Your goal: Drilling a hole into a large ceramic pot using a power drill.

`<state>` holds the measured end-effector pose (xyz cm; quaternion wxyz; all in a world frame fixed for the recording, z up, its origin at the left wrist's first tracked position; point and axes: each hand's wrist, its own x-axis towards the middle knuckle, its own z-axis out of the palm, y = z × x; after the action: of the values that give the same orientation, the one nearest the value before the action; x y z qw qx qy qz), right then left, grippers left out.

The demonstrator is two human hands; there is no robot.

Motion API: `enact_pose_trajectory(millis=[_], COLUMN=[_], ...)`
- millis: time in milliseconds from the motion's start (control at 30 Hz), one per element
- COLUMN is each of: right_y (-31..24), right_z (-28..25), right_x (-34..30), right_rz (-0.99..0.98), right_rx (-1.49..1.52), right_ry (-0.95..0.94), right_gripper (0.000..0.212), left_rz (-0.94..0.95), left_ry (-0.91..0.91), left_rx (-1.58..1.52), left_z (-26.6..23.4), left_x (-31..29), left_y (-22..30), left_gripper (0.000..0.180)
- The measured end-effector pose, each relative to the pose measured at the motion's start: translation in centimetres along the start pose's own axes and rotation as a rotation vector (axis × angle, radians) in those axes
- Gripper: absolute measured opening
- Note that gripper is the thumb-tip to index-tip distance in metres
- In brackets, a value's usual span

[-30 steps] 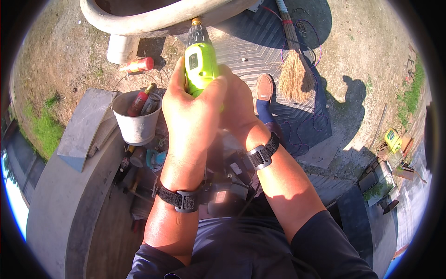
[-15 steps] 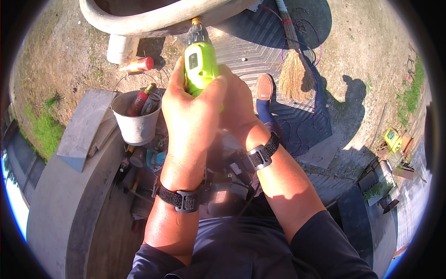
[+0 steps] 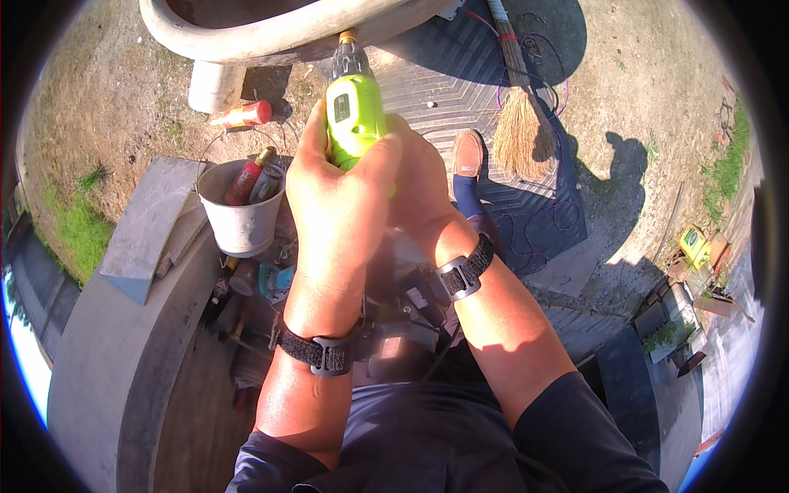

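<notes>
Both of my hands are wrapped round a bright yellow-green power drill [image 3: 355,115] with a dark chuck. My left hand [image 3: 339,197] grips it from the left and near side, thumb along the body. On the other side my right hand [image 3: 419,177] closes round it, its fingers partly hidden behind the left hand. An orange-brown bit end [image 3: 348,38] in the chuck meets the outer side of a large pale basin [image 3: 246,41], just under its thick rounded rim. How far the tip goes in is hidden.
A white bucket [image 3: 238,222] with a red bottle and other items stands left, near a red tube [image 3: 246,113] and grey slabs [image 3: 152,222]. A straw broom [image 3: 522,135] lies on dark ribbed matting [image 3: 444,74], with thin cords around it. Tools clutter the space below my forearms.
</notes>
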<state>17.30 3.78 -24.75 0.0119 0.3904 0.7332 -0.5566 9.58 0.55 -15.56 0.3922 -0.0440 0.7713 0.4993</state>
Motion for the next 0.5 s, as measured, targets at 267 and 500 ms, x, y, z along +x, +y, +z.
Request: enact_pose_trajectory(millis=[267,500], right_y=[0.16,0.01], right_z=[0.05,0.05], right_x=[0.01,-0.09], right_rz=[-0.02,-0.024], right_rx=[-0.008,0.015], right_ry=[0.015,0.027], right_gripper=[0.045,0.042], left_rz=[-0.004,-0.026], left_ry=[-0.013,-0.009], left_rx=[-0.001,-0.017], left_z=[0.01,0.08], left_x=[0.14,0.04], left_y=[0.15,0.44], left_gripper=[0.06,0.061])
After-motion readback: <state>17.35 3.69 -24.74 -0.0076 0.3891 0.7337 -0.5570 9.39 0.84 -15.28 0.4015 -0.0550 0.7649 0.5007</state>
